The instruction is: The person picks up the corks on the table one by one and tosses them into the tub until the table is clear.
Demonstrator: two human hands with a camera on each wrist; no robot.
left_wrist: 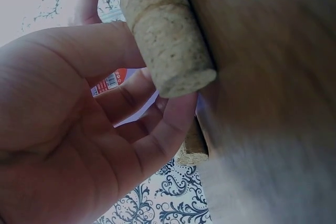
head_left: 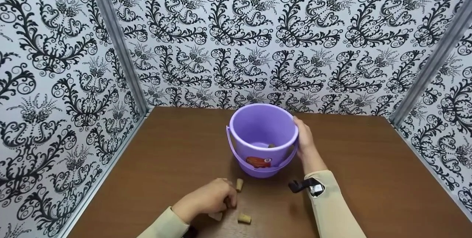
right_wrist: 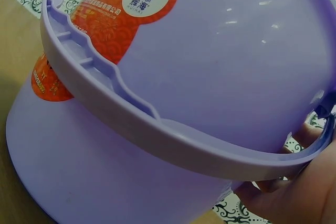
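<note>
A purple bucket point(head_left: 263, 162) with its handle hanging down in front stands on the brown table. My right hand point(head_left: 304, 134) grips the bucket's rim on the right side, fingers partly hidden behind the wall. Low over the table in front, my left hand point(head_left: 212, 195) has bent fingers beside a cork point(left_wrist: 168, 35). That cork covers the fingertips in the left wrist view, so whether they pinch it is hidden. A second cork point(head_left: 239, 185) lies just beyond the hand, and a third cork point(head_left: 244, 218) lies to its right.
Inside the bucket, a small brown piece point(head_left: 271, 145) shows at the bottom. Patterned wall panels point(head_left: 239, 46) enclose the back and both sides of the table point(head_left: 368, 164). A black camera strap point(head_left: 302, 185) sticks out from the right wrist.
</note>
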